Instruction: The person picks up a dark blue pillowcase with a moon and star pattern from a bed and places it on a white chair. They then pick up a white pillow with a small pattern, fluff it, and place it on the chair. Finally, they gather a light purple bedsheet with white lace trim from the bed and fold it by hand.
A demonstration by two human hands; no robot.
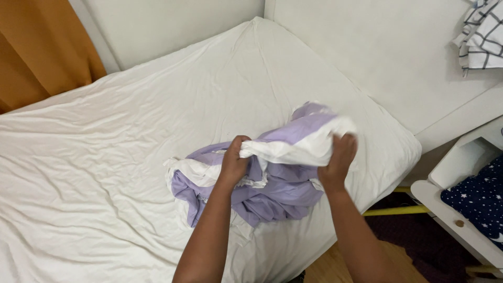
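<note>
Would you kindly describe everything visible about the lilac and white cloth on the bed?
The lilac cloth is soft, thin fabric with white edging, crumpled in a loose heap on the white bed sheet near the mattress corner. The left hand and right hand both grip its lifted, stretched upper edge.

You've got a wrinkled white sheet [105,157] stretched over the whole mattress. An orange curtain [42,47] hangs past its far left corner. Over the right edge, a checked cloth [482,34] drapes the white headboard [398,57], and a star-print navy fabric [479,199] sits in a white side table [445,207].
</note>
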